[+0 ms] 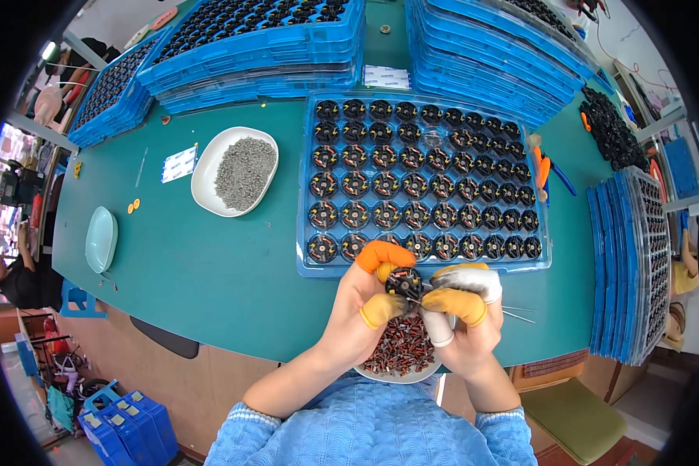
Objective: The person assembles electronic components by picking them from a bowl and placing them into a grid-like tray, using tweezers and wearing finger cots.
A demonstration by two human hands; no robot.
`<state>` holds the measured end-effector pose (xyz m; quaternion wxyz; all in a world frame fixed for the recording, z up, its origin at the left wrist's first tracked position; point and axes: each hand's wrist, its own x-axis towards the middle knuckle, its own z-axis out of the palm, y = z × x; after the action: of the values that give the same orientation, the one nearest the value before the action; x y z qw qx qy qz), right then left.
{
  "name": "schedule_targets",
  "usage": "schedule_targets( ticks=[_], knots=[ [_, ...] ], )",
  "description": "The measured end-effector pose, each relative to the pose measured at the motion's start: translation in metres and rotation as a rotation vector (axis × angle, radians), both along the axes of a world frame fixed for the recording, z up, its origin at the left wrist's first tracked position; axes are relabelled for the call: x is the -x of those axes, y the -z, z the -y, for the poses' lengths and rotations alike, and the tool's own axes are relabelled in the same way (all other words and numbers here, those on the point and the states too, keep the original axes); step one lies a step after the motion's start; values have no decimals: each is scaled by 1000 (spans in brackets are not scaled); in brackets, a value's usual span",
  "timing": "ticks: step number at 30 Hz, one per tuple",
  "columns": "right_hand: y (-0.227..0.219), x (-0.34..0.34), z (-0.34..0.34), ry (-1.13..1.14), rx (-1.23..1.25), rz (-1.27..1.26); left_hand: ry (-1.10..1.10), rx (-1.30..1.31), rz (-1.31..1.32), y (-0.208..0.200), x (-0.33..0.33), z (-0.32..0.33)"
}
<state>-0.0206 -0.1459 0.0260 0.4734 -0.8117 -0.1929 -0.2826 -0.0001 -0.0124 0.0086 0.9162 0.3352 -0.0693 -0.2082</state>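
Observation:
My left hand (355,307), with orange and yellow finger covers, grips a round black plastic part (403,284) over the table's near edge. Closed against that part's right side is my right hand (467,311), in white and yellow finger covers; what its fingertips pinch is too small to make out. Two thin metal rods (520,314) show just right of this hand. Beneath both hands, a white bowl (400,379) holds many small red-and-dark pieces (404,348). Beyond them lies a clear-and-blue tray (306,233) with rows of similar round black parts (386,186).
A white dish (202,186) of small grey metal pieces stands left of the tray, with a pale green dish (102,241) farther left. Blue tray stacks (264,74) (489,70) line the back; another stack (625,264) is at right. Orange-and-blue-handled tools (545,167) lie beside the tray.

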Motion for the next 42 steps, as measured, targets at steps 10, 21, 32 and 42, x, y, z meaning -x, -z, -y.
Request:
schedule_targets(
  ticks=[10,21,32,42],
  knots=[
    [21,11,-7,-150,-664,-195,38,33,-49,-13,7,11],
    [8,6,15,-130,-55,-22,98,-197,79,-16,1,-2],
    [7,11,11,-252,-469,-360,192,-178,323,-10,-1,-12],
    [8,16,21,-169,437,-371,176,-747,579,-22,-80,-14]
  ],
)
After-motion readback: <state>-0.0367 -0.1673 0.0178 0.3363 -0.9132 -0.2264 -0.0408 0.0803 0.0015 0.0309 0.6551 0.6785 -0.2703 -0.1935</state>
